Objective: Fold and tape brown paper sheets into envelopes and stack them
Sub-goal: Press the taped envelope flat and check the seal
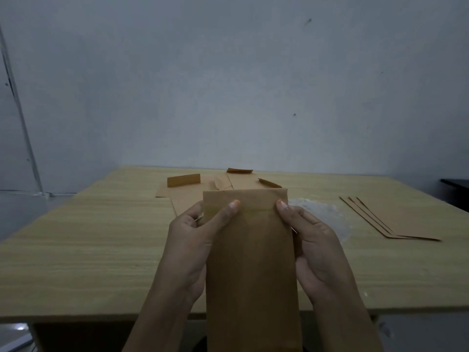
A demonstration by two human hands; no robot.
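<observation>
Squarely in the lower middle of the frame, two hands pinch one folded brown envelope (251, 262) and hold it upright above the near edge of the table (76, 250). The left hand (198, 240) grips the envelope's left edge and the right hand (314, 245) its right edge. Each thumb is pressed flat against the front face near the top. The other fingers are curled behind the paper, mostly hidden.

Just beyond the envelope's top edge, unfolded brown sheets (187, 199) lie flat and overlapping on the table. How many there are cannot be told, but three flaps stand up from them: one at the left (183, 180), one at the back (239, 170) and one at the right (269, 183).

A pale whitish patch (322, 212) marks the tabletop right of the envelope's upper corner. Further right lies a stack of finished envelopes (401, 219), fanned so that three staggered edges show on its left side.

A grey wall (228, 85) fills the upper frame, and one dark object (456, 185) sits at the right edge.
</observation>
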